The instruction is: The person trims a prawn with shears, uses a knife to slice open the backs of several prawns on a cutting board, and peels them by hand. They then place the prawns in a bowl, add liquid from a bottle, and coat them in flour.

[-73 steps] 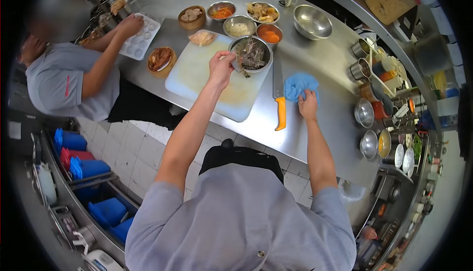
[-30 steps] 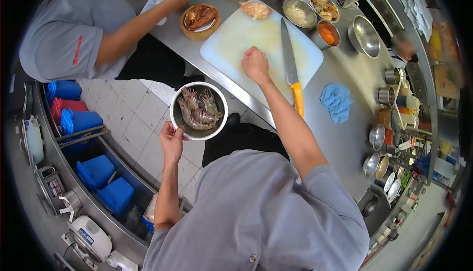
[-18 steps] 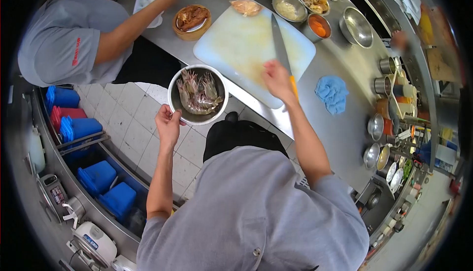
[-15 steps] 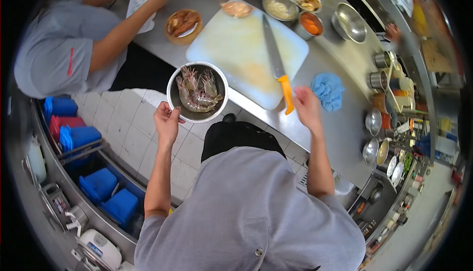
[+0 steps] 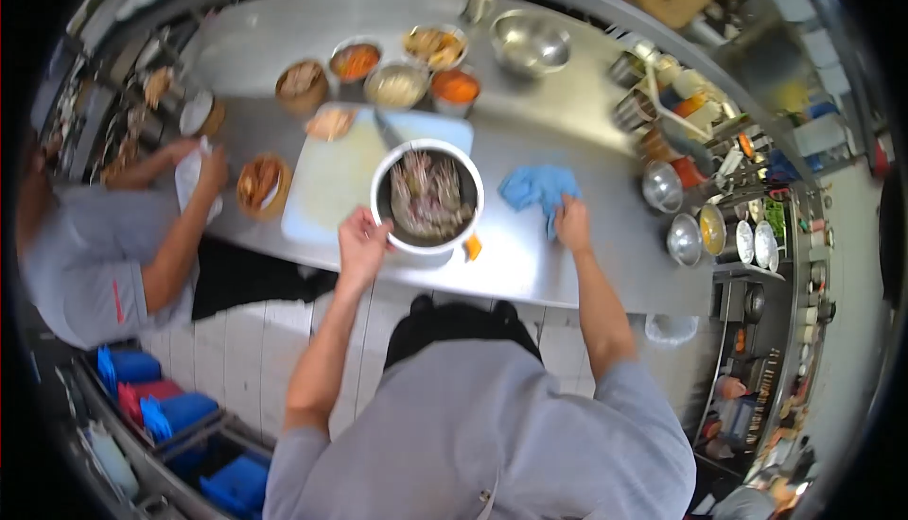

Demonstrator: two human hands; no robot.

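My left hand (image 5: 363,242) grips the rim of a round metal bowl (image 5: 476,210) on its left side. Several raw prawns (image 5: 427,196) lie in the bowl, which hides part of the white cutting board (image 5: 326,184) and most of a knife. Only the knife's blade (image 5: 387,130) near its tip and a bit of its orange handle (image 5: 473,247) show. At the right, the fingers of my right hand (image 5: 570,223) are closed on the edge of a crumpled blue cloth (image 5: 542,184) on the steel counter.
A co-worker (image 5: 113,255) stands at the left, holding a white container (image 5: 189,176). Food bowls, one with shredded orange food (image 5: 355,60), line the board's far side. A large metal bowl (image 5: 530,44) is behind them. Pots and small bowls (image 5: 684,239) stand at the right.
The view has turned and shifted. The bowl of prawns has moved from beside the counter's edge to over the cutting board and knife. My right hand has moved from near the knife handle to the cloth.
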